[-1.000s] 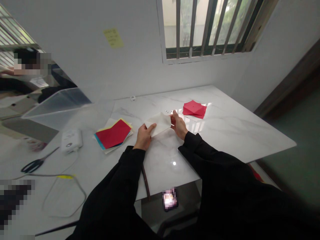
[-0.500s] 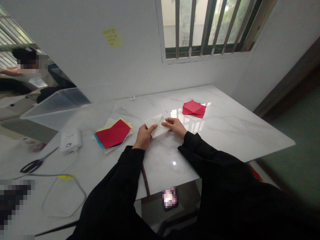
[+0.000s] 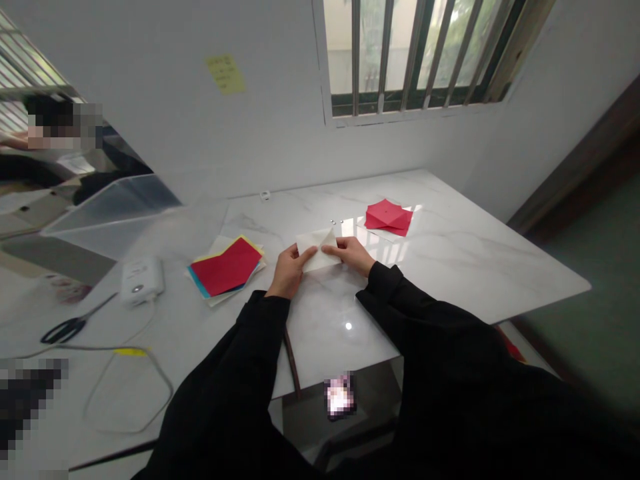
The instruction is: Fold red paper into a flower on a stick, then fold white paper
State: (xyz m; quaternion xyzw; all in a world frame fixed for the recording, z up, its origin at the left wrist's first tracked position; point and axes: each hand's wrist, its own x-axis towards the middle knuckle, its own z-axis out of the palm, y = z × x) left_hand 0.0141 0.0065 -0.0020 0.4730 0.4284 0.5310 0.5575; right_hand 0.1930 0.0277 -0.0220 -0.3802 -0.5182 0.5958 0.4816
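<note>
A cream-coloured sheet of folded paper (image 3: 317, 257) is held up between both hands, above the marble-patterned table. My left hand (image 3: 289, 270) grips its left side, thumb lying on the face toward me. At the right side my right hand (image 3: 355, 255) pinches it, thumb also on the near face. The two thumb tips almost meet at the middle of the paper. Fingers behind the sheet are hidden. To the left of my left hand lies a stack of coloured paper (image 3: 227, 268), red on top. Folded red paper pieces (image 3: 387, 217) lie beyond my right hand.
Scissors (image 3: 65, 331), a white power strip (image 3: 141, 281) and a looped cable (image 3: 167, 383) are on the left. Behind them stands a clear plastic box (image 3: 120, 210). Tiny shiny bits (image 3: 334, 222) lie past the paper. Another person (image 3: 50, 133) is at far left.
The cream paper has turned slightly and now sits more level, its upper right corner shifted right. Both hands keep their hold and have barely moved.
</note>
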